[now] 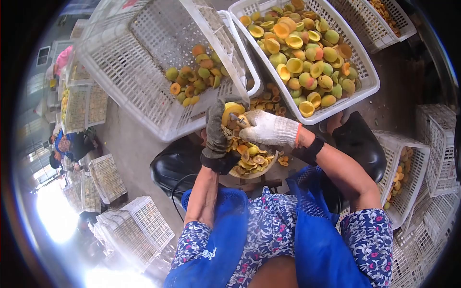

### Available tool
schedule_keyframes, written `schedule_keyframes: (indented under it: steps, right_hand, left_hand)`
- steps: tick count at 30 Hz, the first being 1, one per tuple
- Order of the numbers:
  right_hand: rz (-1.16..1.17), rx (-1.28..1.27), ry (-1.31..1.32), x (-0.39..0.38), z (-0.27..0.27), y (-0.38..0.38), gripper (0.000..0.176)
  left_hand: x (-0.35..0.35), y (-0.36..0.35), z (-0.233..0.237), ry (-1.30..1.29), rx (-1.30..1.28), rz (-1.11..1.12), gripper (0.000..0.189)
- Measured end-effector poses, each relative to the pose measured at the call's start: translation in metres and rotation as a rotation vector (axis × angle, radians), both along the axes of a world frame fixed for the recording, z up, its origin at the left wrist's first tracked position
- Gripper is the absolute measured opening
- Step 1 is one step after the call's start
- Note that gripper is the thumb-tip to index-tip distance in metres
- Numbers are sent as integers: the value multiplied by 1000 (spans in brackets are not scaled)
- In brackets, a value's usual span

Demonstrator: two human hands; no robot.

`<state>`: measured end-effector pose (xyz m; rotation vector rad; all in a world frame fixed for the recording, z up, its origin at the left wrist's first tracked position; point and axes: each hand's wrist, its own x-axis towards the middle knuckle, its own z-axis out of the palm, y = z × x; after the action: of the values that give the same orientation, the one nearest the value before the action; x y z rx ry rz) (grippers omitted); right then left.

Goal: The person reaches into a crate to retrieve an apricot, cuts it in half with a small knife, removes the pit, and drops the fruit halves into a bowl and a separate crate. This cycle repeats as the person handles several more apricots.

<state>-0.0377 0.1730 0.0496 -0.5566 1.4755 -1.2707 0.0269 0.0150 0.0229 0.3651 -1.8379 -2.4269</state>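
Observation:
My left hand (216, 132), in a dark grey glove, is closed around a cut yellow peach half (232, 109) whose flesh faces my right hand. My right hand (269, 128), in a white knitted glove, grips a small tool with a short metal tip (235, 117). The tip is at the peach's cut face; whether it touches the flesh is hard to tell. Directly below both hands, a round pale bowl (269, 169) holds a heap of peach scraps and stones (251, 157). My right fingers hide most of the tool's handle.
A tilted white basket (122, 103) at upper left holds some whole-looking peaches (198, 74). Beside it, another white basket (370, 96) is full of hollowed peach halves (307, 62). More baskets (137, 225) stand on both sides. Other people (72, 144) are at far left. Scraps lie on the floor.

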Motion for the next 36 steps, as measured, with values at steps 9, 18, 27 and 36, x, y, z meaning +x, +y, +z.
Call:
schedule_keyframes:
  steps: [9, 18, 27, 36]
  right_hand:
    - [60, 76, 183, 16, -36, -19, 35]
    - [-93, -229, -529, 49, -26, -24, 27]
    - [579, 180, 535, 45, -36, -7, 31]
    - [231, 278, 61, 19, -34, -19, 41]
  left_hand:
    - [0, -11, 12, -33, -15, -77, 47]
    - [13, -14, 34, 172, -38, -216, 44]
    - [45, -67, 5, -233, -233, 81, 26]
    - [57, -78, -2, -305, -550, -116, 25]
